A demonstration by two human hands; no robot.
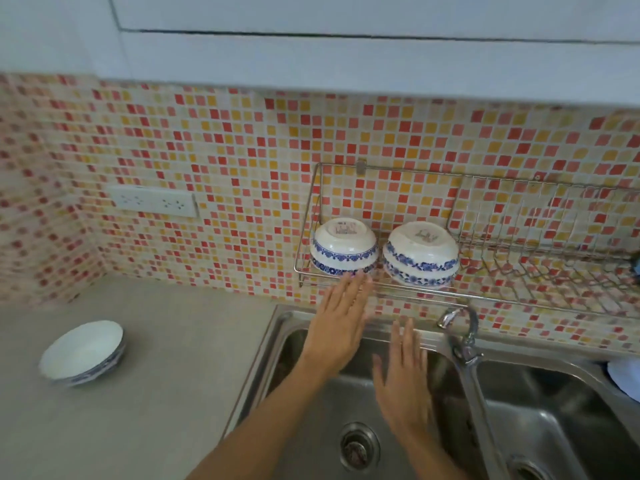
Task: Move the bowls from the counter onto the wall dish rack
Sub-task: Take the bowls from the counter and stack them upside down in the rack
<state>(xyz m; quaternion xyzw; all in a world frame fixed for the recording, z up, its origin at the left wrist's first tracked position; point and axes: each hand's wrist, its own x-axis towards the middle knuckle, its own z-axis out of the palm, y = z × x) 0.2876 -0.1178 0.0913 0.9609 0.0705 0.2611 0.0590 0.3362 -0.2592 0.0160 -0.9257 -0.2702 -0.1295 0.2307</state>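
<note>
Two stacks of white bowls with blue flower bands sit upside down on the wire wall dish rack (pixel 485 296): a left stack (pixel 343 249) and a right stack (pixel 420 256). Another stack of upright bowls (pixel 83 353) rests on the grey counter at the left. My left hand (pixel 337 323) is flat and empty, with its fingertips just below the left stack at the rack's front rail. My right hand (pixel 403 375) hovers lower, over the sink, fingers spread and holding nothing.
A steel double sink (pixel 277 344) lies under my hands, with a tap (pixel 462 337) between the basins. A white wall socket (pixel 154 201) sits on the mosaic tile wall. The rack's slotted plate section (pixel 554 244) extends right. A white item (pixel 623 375) shows at the right edge.
</note>
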